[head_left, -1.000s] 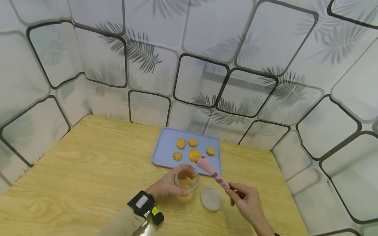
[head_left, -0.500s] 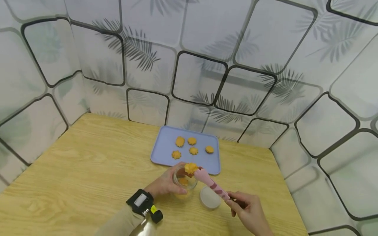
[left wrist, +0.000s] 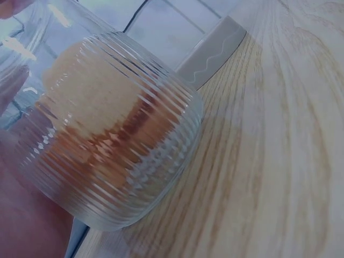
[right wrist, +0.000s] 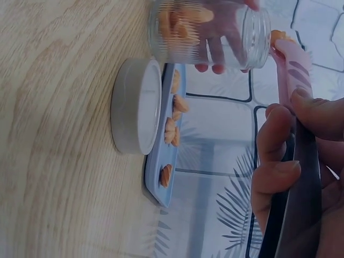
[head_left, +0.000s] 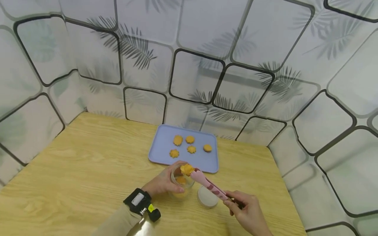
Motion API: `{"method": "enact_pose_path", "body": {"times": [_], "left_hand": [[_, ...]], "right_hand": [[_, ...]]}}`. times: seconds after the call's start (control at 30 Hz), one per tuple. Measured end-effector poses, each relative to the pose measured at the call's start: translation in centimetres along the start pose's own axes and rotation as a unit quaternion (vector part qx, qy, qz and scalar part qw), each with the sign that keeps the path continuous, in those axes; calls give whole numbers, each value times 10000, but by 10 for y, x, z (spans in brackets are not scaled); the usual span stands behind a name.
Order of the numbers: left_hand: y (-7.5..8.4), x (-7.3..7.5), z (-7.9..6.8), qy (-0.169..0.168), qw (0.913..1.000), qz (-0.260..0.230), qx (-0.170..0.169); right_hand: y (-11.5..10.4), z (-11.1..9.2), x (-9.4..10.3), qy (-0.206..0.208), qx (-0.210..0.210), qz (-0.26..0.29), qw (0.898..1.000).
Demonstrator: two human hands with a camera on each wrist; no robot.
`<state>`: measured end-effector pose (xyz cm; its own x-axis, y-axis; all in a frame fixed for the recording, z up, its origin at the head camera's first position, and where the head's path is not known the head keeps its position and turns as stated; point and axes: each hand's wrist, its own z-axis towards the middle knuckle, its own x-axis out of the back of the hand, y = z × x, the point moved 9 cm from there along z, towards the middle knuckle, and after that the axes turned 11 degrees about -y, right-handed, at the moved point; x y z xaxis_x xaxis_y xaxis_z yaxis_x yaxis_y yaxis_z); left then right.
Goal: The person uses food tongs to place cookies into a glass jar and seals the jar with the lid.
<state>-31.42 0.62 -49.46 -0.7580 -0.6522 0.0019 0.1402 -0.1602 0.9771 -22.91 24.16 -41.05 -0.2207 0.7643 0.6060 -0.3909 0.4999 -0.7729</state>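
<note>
My left hand (head_left: 161,183) grips a ribbed glass jar (left wrist: 177,107), its fingers and thumb around the side. Several orange-brown cookies (left wrist: 102,145) lie in the lower part of the jar. Pink tongs with darker patches (head_left: 208,186) are held in my right hand (head_left: 248,208), thumb on one arm and fingers on the other. At the tongs' tips is a flower-shaped cookie (head_left: 187,169), just over the jar's open mouth. The right wrist view places this cookie (right wrist: 280,36) beyond the jar's rim, not inside.
A round pale lid (head_left: 207,197) lies on the wooden table (head_left: 88,170), right of the jar. Behind the jar, a blue tray (head_left: 159,147) bears several spaced cookies (head_left: 191,149). A patterned curtain (head_left: 195,75) surrounds the table's back and sides.
The tongs and their cookie have moved from over the tray's near part toward me, to above the jar mouth. My left hand has kept its grip on the jar.
</note>
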Motion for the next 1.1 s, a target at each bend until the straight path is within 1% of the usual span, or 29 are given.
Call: {"method": "enact_pose_path", "body": {"times": [0.1,0.2,0.27,0.43,0.53,0.77,0.9,1.0,1.1], "left_hand": [[1,-1,4,-85,9998,-143,-72],[0,-1,3,-47,9995,-267,-163],[0,-2,3,-92,9991,-361,-209],[1,-3,3,-273,9979,-470,-365],[2,-4,4,-315,9973,-462,-481],[2,-6,4,-388,9963,-634,-442],[3,-5,4,-350,9971,-539,-395],[3,-5,3,-324,9975,-469,-425],[4,-6,4,-347,9967,-569,-473]], "right_hand": [[-3,0,2,39,77,-139,9999],[-6,2,1,0,133,-309,9994],[-7,2,1,17,150,-380,9992],[-7,0,1,46,154,-383,9991],[-7,-1,1,55,138,-380,9992],[-11,-2,1,58,247,-380,9990],[-12,-2,1,51,292,-331,9990],[-10,-3,1,32,228,-251,9994],[-9,-3,0,9,163,-203,9997]]}}
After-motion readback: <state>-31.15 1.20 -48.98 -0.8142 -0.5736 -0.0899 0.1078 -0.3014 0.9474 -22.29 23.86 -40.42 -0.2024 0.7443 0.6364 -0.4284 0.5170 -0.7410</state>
